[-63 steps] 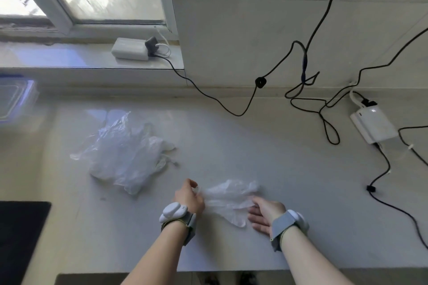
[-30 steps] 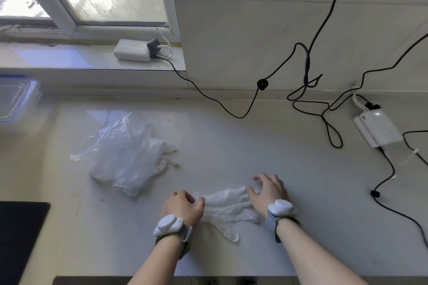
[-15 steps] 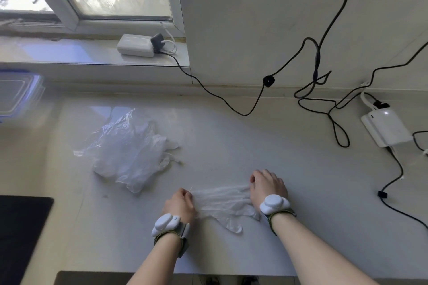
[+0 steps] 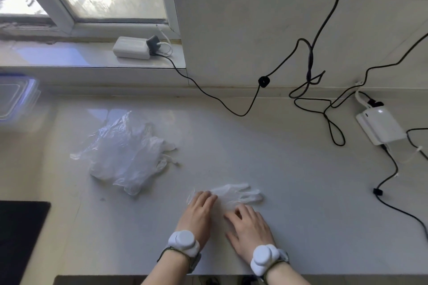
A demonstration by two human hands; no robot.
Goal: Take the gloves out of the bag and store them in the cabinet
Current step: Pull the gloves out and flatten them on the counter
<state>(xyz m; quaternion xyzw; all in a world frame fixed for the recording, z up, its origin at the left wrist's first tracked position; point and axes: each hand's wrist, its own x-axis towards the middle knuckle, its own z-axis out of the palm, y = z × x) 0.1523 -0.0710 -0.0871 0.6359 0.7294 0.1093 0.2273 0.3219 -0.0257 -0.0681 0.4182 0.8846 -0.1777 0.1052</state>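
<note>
A thin clear glove lies flat on the pale countertop, fingers pointing right. My left hand rests palm down on its cuff end. My right hand presses flat on the counter at the glove's near edge, fingers spread. A crumpled clear plastic bag with more gloves sits to the left, apart from both hands. No cabinet is in view.
Black cables trail over the counter's back and right side. A white adapter lies at the right, another white box on the windowsill. A black surface lies at the lower left. The counter's front edge runs just below my wrists.
Both hands went from pinching and stretching the glove's ends to lying flat on it. My right hand slid left and nearer; the glove now lies spread out with fingers pointing right.
</note>
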